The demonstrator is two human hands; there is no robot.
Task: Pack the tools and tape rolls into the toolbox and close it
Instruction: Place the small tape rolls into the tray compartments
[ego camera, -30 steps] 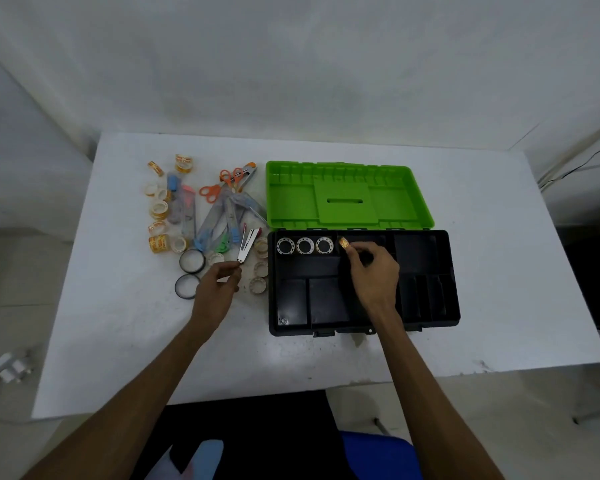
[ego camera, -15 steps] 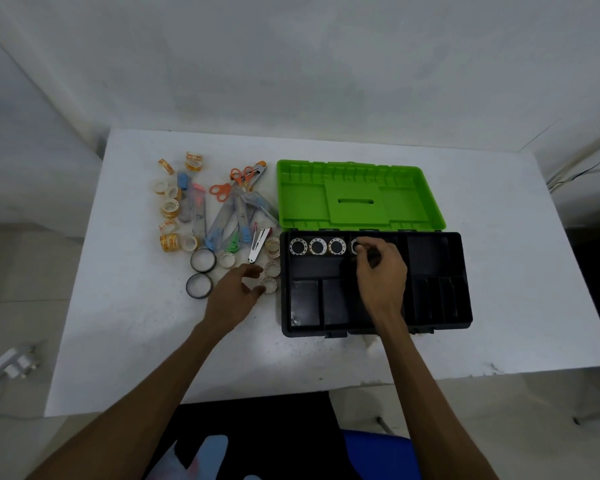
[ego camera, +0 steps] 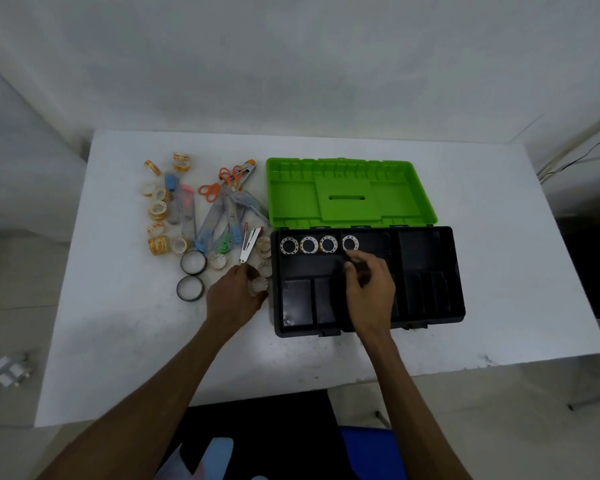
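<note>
The black toolbox lies open on the white table, its green lid folded back. Several small tape rolls stand in the tray's back row, the rightmost tape roll just beyond my right hand. That hand hovers over the tray with loosely curled fingers and holds nothing. My left hand is left of the box and pinches a small clear tape roll. More tape rolls, scissors, cutters and a silver clip tool lie in a pile to the left.
Two black-rimmed tape rolls sit near my left hand. The wall runs close behind the table. A blue seat is below the front edge, a plug lies on the floor at left, and cables hang at right.
My right hand set a tape roll down as the fourth in the tray's back row and drew back from it. My left hand moved right to a small roll beside the box and took hold of it.
</note>
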